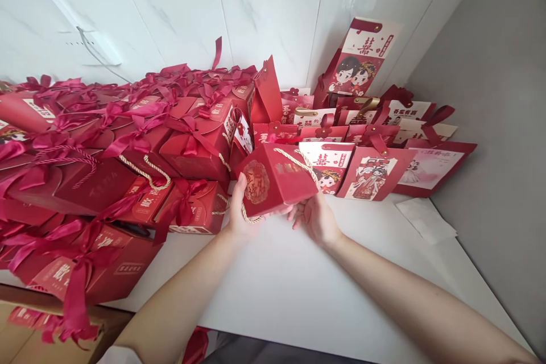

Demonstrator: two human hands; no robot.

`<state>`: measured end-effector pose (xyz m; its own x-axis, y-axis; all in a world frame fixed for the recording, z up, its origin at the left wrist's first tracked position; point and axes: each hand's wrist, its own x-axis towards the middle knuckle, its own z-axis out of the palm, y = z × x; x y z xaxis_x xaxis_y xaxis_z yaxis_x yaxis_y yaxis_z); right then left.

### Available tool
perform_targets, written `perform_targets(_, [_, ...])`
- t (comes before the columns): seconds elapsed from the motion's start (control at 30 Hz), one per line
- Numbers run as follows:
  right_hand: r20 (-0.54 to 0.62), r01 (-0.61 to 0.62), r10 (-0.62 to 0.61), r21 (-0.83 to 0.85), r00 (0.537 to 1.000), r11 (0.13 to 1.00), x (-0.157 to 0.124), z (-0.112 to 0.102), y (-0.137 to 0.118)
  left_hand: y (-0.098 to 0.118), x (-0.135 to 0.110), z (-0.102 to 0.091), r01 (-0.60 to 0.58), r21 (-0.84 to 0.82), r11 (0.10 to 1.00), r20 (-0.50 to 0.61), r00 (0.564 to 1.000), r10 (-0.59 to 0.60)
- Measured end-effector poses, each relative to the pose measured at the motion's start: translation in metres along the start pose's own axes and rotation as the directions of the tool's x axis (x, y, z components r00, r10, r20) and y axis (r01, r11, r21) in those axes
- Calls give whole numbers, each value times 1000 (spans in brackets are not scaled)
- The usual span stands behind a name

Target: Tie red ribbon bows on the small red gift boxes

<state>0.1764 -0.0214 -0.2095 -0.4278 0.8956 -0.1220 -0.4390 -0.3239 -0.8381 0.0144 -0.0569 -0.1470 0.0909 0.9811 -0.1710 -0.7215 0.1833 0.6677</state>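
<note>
A red gift box [294,179] with a round gold emblem and twisted cream-and-gold cord handles is held tilted above the white tabletop [273,278]. My left hand [241,217] grips its left end, thumb along the emblem side and fingers underneath. At the lower right corner, my right hand [319,222] holds the box from below, its fingers curled and partly hidden. Just behind the box stand several upright red and white gift boxes, among them one with a cartoon couple [326,165] and one with a couple in red dress [369,176].
Stacked red boxes with magenta ribbon bows [191,136] fill the left side. A tall cartoon-couple box [362,60] rises at the back right. White paper [426,219] lies at right, near a grey wall [503,108]. A cardboard carton [25,330] sits at lower left.
</note>
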Motion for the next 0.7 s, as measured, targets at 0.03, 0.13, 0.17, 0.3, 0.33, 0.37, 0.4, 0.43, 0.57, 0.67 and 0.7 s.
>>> perform_targets(0.03, [4, 2, -2, -11, 1000, 1000, 0, -1, 0, 2, 0, 1, 11, 10, 1000, 12, 1000, -11])
perform_targets(0.13, [8, 26, -26, -56, 1000, 998, -1, 0, 1, 6, 2, 0, 42, 15, 999, 31, 999, -42])
perform_targets(0.17, [15, 29, -28, -72, 999, 997, -1, 0, 1, 7, 3, -1, 55, -1, 998, 26, 998, -55])
perform_targets(0.3, [21, 30, -28, -118, 999, 992, -1, 2, 1, 7, 6, -9, 131, -62, 989, 23, 991, -130])
perform_targets(0.33, [21, 31, -29, -126, 999, 992, -1, 2, 1, 6, 6, -10, 146, -69, 987, 29, 989, -144])
perform_targets(0.37, [23, 29, -26, -130, 999, 991, -2, 2, 1, 6, 7, -11, 164, -78, 983, 42, 986, -161])
perform_targets(0.4, [26, 27, -24, -133, 999, 991, -2, 1, 2, 5, 6, -11, 183, -93, 979, 58, 982, -178])
perform_targets(0.43, [30, 32, -28, -135, 999, 990, -3, 1, 2, 5, 6, -10, 205, -114, 972, 74, 977, -198])
perform_targets(0.57, [102, 215, -194, -262, 976, 941, -12, 1, 2, 2, 4, -6, 268, -216, 939, 40, 963, -265])
perform_targets(0.67, [167, 294, -249, -358, 954, 886, -19, 3, -1, 0, 1, -3, 267, -308, 913, -57, 953, -298])
perform_targets(0.7, [174, 288, -238, -374, 955, 881, -20, 5, -2, -1, 1, -1, 265, -344, 901, -75, 949, -307])
